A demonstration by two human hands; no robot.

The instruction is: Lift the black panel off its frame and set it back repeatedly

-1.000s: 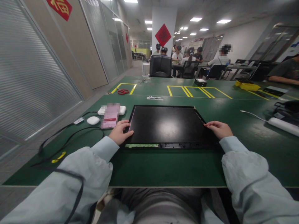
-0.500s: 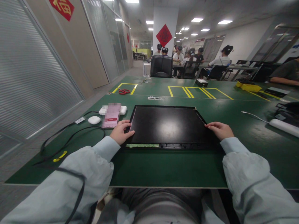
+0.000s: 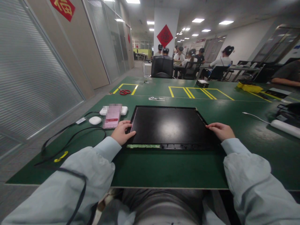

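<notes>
Hardly anything has moved since a second ago; gold 福 marks the red paper diamond [image 3: 68, 15]. Glossy black rectangular screen panel [image 3: 152, 125] lies flat on the green table [image 3: 168, 172], bare left hand [image 3: 121, 132] spread at one edge, bare right hand [image 3: 222, 130] narrowed opposite, its grip unclear

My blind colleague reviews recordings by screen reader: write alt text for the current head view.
A person's left hand and right hand touch opposite sides of a black panel, a green strip along its near edge, on a green table. A phone is to the left, red scissors farther back; people sit beyond.
</notes>
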